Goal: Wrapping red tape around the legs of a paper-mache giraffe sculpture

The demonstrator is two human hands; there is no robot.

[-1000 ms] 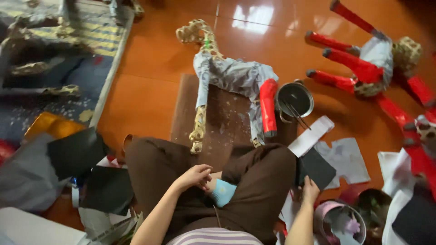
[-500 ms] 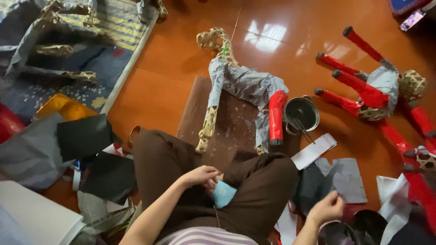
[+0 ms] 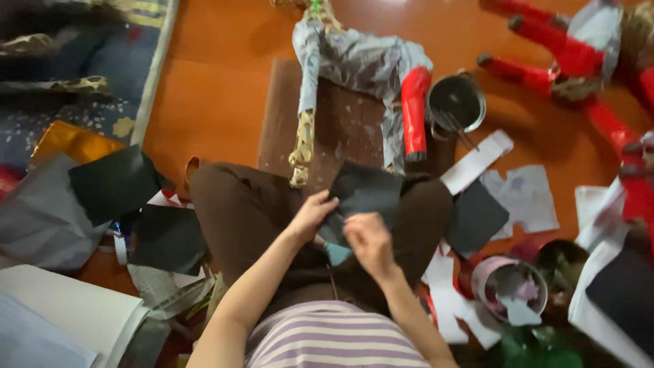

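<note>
I sit cross-legged on an orange floor in brown trousers. Both hands hold a black paper sheet [image 3: 364, 193] over my lap. My left hand [image 3: 310, 217] pinches its left edge and my right hand [image 3: 368, 242] grips its lower edge. A light blue object [image 3: 336, 253] lies on my lap under the hands. In front of my knees a wire-frame animal figure [image 3: 354, 65], partly wrapped in grey paper with one red leg [image 3: 413, 112], lies on a brown board [image 3: 344, 129].
A metal pot [image 3: 456, 102] stands right of the figure. Red-legged figures [image 3: 569, 58] lie at the far right. Black paper sheets [image 3: 112, 184] and grey ones [image 3: 37, 218] pile at left, white paper scraps [image 3: 524, 197] and a pink bowl [image 3: 507, 286] at right.
My right hand came in from the floor at my right with a black paper sheet, and now both hands hold it over my lap. The view has tilted down closer.
</note>
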